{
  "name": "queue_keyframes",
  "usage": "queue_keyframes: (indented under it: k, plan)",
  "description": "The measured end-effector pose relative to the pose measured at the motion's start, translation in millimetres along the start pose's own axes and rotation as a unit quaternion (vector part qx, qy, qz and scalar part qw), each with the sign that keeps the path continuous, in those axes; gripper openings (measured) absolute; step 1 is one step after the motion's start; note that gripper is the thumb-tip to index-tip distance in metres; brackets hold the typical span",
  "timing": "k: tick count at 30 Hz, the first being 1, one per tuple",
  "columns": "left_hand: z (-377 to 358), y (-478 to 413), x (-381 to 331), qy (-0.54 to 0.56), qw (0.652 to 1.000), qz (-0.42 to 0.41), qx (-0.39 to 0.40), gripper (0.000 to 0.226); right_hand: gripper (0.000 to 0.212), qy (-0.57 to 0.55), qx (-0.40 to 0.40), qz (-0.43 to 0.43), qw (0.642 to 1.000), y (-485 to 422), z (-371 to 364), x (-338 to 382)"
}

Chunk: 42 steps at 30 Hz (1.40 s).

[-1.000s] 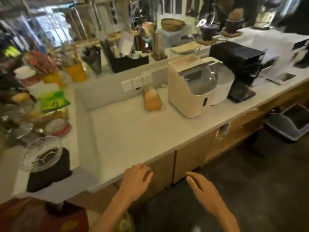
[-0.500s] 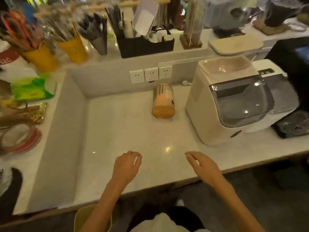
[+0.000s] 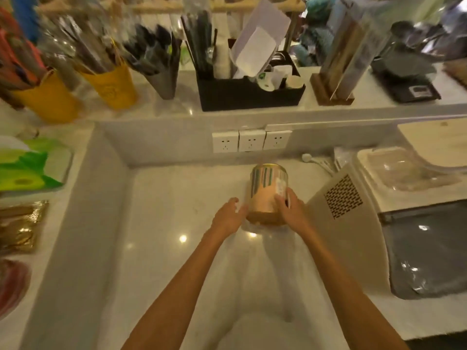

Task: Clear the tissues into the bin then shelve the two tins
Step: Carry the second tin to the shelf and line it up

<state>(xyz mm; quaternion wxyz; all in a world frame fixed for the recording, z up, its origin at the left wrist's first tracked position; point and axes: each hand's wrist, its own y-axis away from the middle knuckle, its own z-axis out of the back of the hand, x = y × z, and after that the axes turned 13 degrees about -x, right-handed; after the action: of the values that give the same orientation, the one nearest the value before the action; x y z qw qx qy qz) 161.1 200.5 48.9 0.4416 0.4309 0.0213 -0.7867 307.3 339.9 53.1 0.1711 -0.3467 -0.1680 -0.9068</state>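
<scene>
A round tin [image 3: 266,192] with a peach body, green stripes and a gold rim lies on the white counter [image 3: 177,223] below the wall sockets. My right hand [image 3: 290,210] is wrapped around the tin's right side near its front end. My left hand [image 3: 228,218] is at the tin's left side, fingers spread, touching or nearly touching it. No second tin, tissues or bin are in view.
A cream appliance [image 3: 366,218] with a vent grille and dark window stands right beside the tin. Sockets [image 3: 251,141] are just behind. A raised ledge carries yellow cups [image 3: 111,87] and a black organiser [image 3: 250,93]. Packets [image 3: 25,170] lie on the left ledge.
Both hands have reached forward from the counter's front edge to the tin. The camera has moved closer and now looks straight down at the counter.
</scene>
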Motion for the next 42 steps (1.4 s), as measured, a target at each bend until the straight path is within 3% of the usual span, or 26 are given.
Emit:
queue_keyframes:
  k: [3, 5, 9, 13, 15, 18, 21, 25, 30, 35, 39, 42]
  plan:
    - [-21, -32, -2, 0.093, 0.989, 0.055, 0.097, 0.077, 0.073, -0.113, 0.009, -0.103, 0.988, -19, -26, -1]
    - [-38, -47, 1, 0.202, 0.963, 0.095, 0.151, 0.084, 0.082, -0.199, 0.004, -0.165, 0.966, -30, -40, -7]
    - [-60, -59, 16, 0.306, 0.935, 0.141, 0.116, 0.095, 0.102, -0.289, 0.025, -0.225, 0.93, -33, -50, -13]
    - [-48, -35, 22, 0.304, 0.935, 0.153, 0.103, 0.098, 0.074, -0.289, 0.031, -0.193, 0.937, -6, -41, 0]
    - [-32, -9, 28, 0.309, 0.933, 0.154, 0.098, 0.106, 0.074, -0.268, 0.048, -0.166, 0.948, 16, -34, 10]
    - [-5, 46, 44, 0.324, 0.93, 0.146, 0.092, 0.096, 0.072, -0.209, 0.077, -0.1, 0.97, 57, -25, 23]
    - [18, 101, 65, 0.34, 0.926, 0.136, 0.094, 0.093, 0.084, -0.115, 0.136, -0.01, 0.984, 102, -19, 33]
    - [26, 178, 80, 0.387, 0.911, 0.14, -0.014, 0.086, 0.077, -0.016, 0.19, 0.141, 0.971, 169, -15, 40]
    - [19, 280, 106, 0.458, 0.866, 0.152, -0.133, 0.085, 0.055, -0.061, 0.273, 0.246, 0.928, 224, 4, 37]
    - [-11, 405, 115, 0.544, 0.772, 0.213, -0.249, 0.074, 0.033, -0.09, 0.414, 0.234, 0.875, 272, 2, 12]
    - [-44, 503, 121, 0.541, 0.724, 0.27, -0.334, 0.05, 0.03, -0.019, 0.53, 0.269, 0.804, 340, -10, -2]
    - [-63, 571, 128, 0.536, 0.684, 0.285, -0.405, 0.07, 0.037, 0.004, 0.624, 0.3, 0.722, 401, -18, 0]
